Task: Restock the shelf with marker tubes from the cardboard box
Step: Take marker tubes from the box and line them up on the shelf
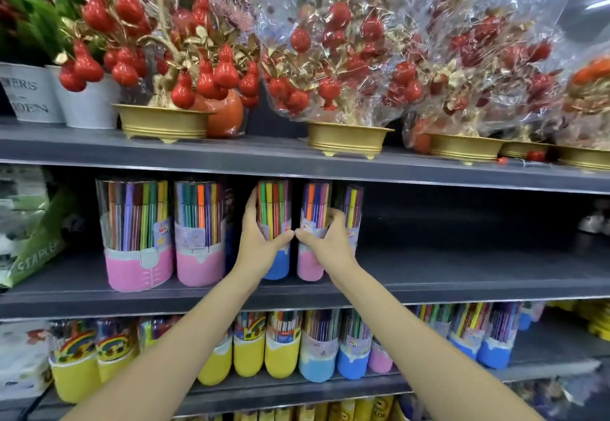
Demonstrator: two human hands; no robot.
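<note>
L hand [255,242] fingers wrap blue-base marker tube [275,222]; R hand [325,239] fingers wrap pink-base tube [312,222].

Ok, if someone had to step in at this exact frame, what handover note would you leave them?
Left hand grips a blue-based marker tube on the middle shelf.
Right hand grips a pink-based marker tube beside it; a third tube stands behind that one.
Done: two larger pink-based tubes stand at the left of the same shelf.
Left: let go of both tubes, then fill the bare right part of the shelf. The cardboard box is out of view.
</note>
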